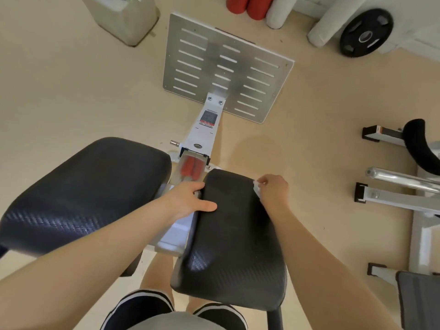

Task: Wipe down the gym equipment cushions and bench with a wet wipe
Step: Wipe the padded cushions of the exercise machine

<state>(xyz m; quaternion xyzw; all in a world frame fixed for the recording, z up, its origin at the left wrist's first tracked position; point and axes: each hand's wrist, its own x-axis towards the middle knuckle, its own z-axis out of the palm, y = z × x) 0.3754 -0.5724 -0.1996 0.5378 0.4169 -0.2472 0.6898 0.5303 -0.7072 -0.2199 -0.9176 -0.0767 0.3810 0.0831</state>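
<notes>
From the head camera, a person looks down at a gym machine with two black cushions side by side. The right cushion [234, 236] is long and lies in the middle of the view. The left cushion [88, 194] is bigger and sits off to the left, apart from the other one, with a white metal frame [176, 231] showing in the gap between them.

The right hand [272, 190] is at the far right edge of the right cushion. Its fingers [263, 180] are curled tight around a small white wet wipe [256, 188], and the wipe is pressed against the cushion's edge (only a little bit of it peeks out).

The left hand [190, 198] rests on the left edge of the same cushion, near its far end. Its fingers are loose and spread out, not gripping anything; the thumb lies flat on top of the cushion and the other fingers reach over the side.

Past the cushions, a white beam [206, 129] runs out to a big silver foot plate [226, 67] with slots in it. Two red rollers [191, 169] sit under the beam's near end.

On the tan floor [71, 91] at the top right lies a black weight plate [366, 33]. Red and white foam rolls [254, 8] stand at the top. More metal gym gear [400, 194] is on the right.

The person's dark shorts [142, 308] with white stripes show at the bottom.
</notes>
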